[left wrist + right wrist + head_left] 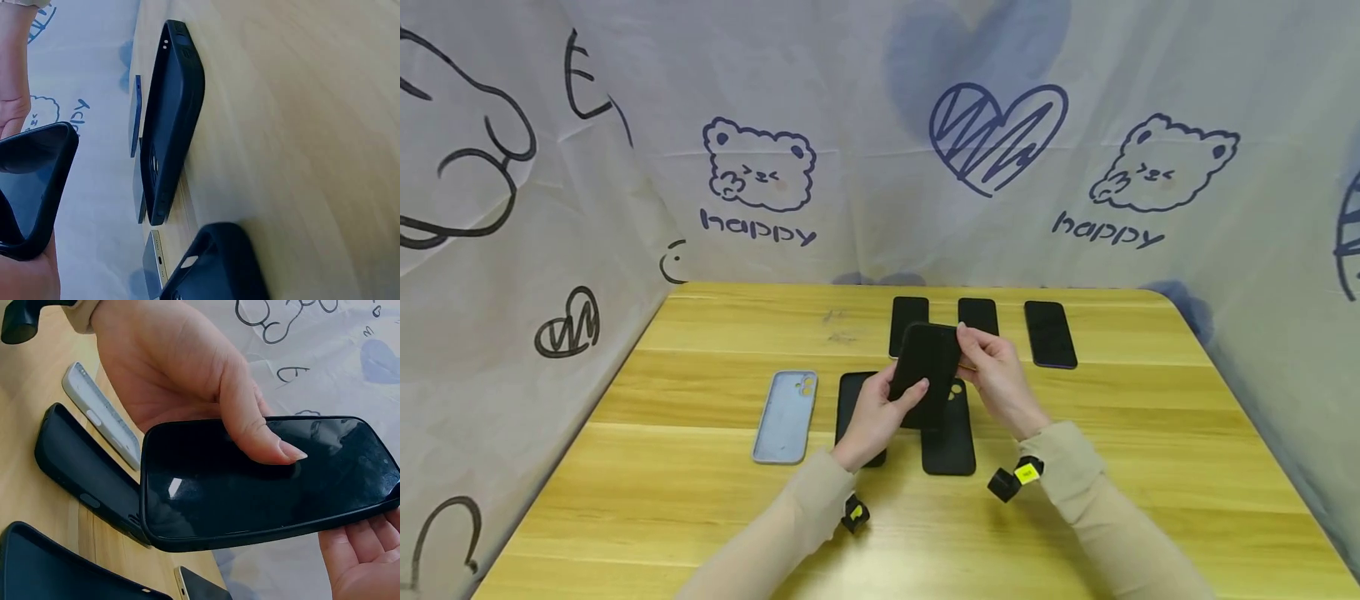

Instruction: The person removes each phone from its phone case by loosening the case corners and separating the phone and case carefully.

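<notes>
A dark smartphone (928, 367) in a black rim-edged case is held up over the table, screen toward the head camera. My left hand (874, 417) grips its lower left side, and the thumb lies across the glass (219, 487) in the right wrist view. At the upper right corner my right hand (1000, 383) pinches the edge, thumb on the front. Its fingers (362, 540) show under the phone's far end in the right wrist view. Below the hands lie two black phone cases (951, 446), partly covered by the left hand and the phone.
A light blue phone case (784, 421) lies to the left, inner side up. Along the table's back are three dark phones, one at the right (1051, 333), one in the middle (977, 312) and one at the left (910, 312). A printed cloth (872, 208) hangs behind the table.
</notes>
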Tool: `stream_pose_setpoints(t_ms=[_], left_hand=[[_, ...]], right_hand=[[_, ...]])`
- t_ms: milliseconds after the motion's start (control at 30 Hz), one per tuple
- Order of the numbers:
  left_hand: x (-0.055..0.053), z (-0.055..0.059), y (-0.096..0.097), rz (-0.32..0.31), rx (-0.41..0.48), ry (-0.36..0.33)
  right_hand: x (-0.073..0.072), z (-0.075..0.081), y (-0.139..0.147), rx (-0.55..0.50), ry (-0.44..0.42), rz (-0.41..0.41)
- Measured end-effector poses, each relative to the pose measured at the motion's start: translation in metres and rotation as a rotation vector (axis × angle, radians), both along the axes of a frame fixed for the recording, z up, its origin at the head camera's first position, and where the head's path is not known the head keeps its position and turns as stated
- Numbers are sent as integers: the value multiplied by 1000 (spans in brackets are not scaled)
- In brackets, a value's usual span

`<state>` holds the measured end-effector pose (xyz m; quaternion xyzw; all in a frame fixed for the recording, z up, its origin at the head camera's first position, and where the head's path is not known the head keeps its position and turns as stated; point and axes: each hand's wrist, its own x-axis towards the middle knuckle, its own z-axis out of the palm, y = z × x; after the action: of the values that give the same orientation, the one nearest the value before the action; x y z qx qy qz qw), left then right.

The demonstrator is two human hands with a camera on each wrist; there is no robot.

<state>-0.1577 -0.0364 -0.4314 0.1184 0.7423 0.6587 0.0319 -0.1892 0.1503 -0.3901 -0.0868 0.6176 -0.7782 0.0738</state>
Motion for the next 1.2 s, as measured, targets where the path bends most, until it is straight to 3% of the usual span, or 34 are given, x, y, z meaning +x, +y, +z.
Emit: stream_pose_setpoints(t_ms=[200,500,767,1033,1200], left_hand=[[0,-3,-3,30,-59,41],[-1,-5,-7,-1,-111,54],[-1,-3,-6,22,-153,91],[-1,-1,-7,-19,-160,83],[-1,-2,-11,-70,-158,76]], right_hand=[[0,-3,-5,52,30,-40],[3,0,-7,71,36,-91],[7,-3,-12,293,215,-198],[6,-2,-3,381,266,-174],[5,1,3,261,198,-67]])
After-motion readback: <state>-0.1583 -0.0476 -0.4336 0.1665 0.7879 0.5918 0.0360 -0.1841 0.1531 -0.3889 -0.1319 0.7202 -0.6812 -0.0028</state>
